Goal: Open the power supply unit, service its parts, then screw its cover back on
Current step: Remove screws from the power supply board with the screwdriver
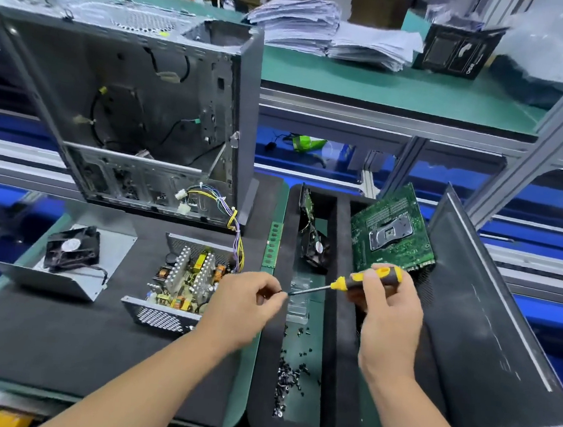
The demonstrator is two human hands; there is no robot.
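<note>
Left hand (247, 299) pinched small dark screw (281, 292) at screwdriver (352, 284) tip; right hand (389, 309) gripped handle. Opened power supply unit (184, 279) at 9 o'clock, just beside left hand.

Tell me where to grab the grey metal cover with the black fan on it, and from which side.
Grip the grey metal cover by its bare far-right corner, coming from above and the right. That flat area is free, while the black fan and its wire fill the left and near part. The near edge is a folded-up lip, probably thin and awkward to pinch. The open power supply unit sits to the right, so approach high.
</note>
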